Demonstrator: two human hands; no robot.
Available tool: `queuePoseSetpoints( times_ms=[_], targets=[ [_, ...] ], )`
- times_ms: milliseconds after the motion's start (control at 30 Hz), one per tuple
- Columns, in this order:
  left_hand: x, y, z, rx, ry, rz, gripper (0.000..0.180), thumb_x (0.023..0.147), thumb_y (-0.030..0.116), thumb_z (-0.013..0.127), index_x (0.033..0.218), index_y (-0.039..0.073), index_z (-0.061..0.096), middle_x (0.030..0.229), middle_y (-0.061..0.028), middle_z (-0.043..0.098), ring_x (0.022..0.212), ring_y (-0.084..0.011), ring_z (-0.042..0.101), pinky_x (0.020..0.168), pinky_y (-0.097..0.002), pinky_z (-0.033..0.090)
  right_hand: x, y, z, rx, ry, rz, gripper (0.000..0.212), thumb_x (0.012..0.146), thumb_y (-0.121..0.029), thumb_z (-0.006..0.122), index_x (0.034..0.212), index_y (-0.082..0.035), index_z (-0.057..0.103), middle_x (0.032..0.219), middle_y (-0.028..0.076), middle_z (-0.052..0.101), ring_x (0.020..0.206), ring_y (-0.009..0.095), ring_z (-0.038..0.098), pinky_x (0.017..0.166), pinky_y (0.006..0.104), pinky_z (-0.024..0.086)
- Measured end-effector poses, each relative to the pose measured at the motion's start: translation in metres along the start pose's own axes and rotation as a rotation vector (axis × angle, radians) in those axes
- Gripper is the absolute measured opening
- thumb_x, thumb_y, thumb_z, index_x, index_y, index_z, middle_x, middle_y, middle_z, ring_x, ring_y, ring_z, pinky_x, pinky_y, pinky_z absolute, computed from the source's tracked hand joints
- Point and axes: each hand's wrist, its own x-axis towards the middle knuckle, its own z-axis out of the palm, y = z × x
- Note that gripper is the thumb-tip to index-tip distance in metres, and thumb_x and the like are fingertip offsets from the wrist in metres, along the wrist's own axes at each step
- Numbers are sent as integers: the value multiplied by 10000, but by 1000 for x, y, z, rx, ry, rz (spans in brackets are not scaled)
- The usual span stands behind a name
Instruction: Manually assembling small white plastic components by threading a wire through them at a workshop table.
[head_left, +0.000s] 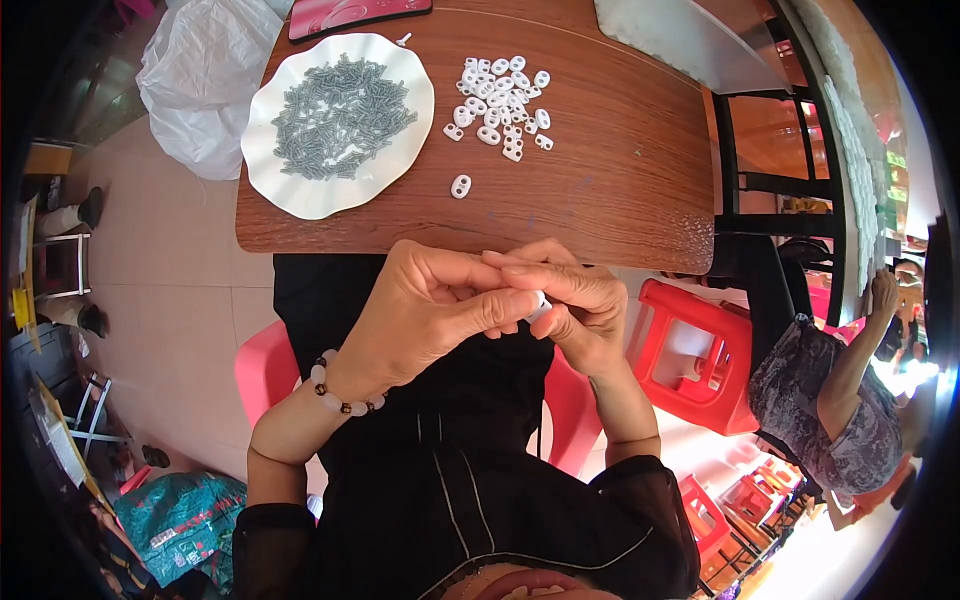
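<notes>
My left hand (437,312) and my right hand (585,308) meet just in front of the table's near edge. Thumbs and fingers of both pinch a small white plastic piece (539,300), mostly hidden by the fingertips. One white two-hole plastic piece (461,186) lies alone on the tabletop beyond my hands. Farther back is a loose pile of similar white pieces (497,96), which look like cord locks. To the left, a white scalloped plate (262,150) holds a heap of small grey spring-like pieces (345,120).
The brown wooden table (610,170) has a pink-topped flat object (355,12) and a tiny white bit (404,40) near its far left. A white plastic bag (205,85) stands left of it. Red stools (700,350) and another person (835,400) are at right.
</notes>
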Motion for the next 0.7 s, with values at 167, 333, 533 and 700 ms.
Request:
queuePoseSetpoints(
  times_ms=[167,333,533,700],
  targets=[
    [-2,-2,0,-26,19,-17,117,853,74,701,896,-33,718,735,-69,668,644,-75,591,592,-203,486,1,-1,2,-72,21,-18,392,850,-250,683,1137,15,656,1112,172,667,1016,239,594,862,337,501],
    [-4,-5,1,-38,38,2,116,852,59,698,910,-40,715,733,-70,664,659,-79,588,604,-205,478,-1,1,5,-87,40,-34,397,843,-253,687,1124,25,659,1102,175,671,993,232,598,841,333,508],
    [-5,-7,0,-49,49,-9,127,834,27,703,940,-43,712,799,-100,677,680,-98,605,623,-215,494,-2,1,7,-143,61,-65,393,848,-254,682,1113,34,660,1081,172,677,987,230,603,827,329,513],
    [-3,-10,2,-38,74,-1,135,849,53,700,945,-40,714,762,-88,677,678,-82,597,621,-207,491,-5,0,12,-183,102,-52,374,858,-255,674,1092,36,668,1057,166,685,973,233,611,821,327,517]
  ],
)
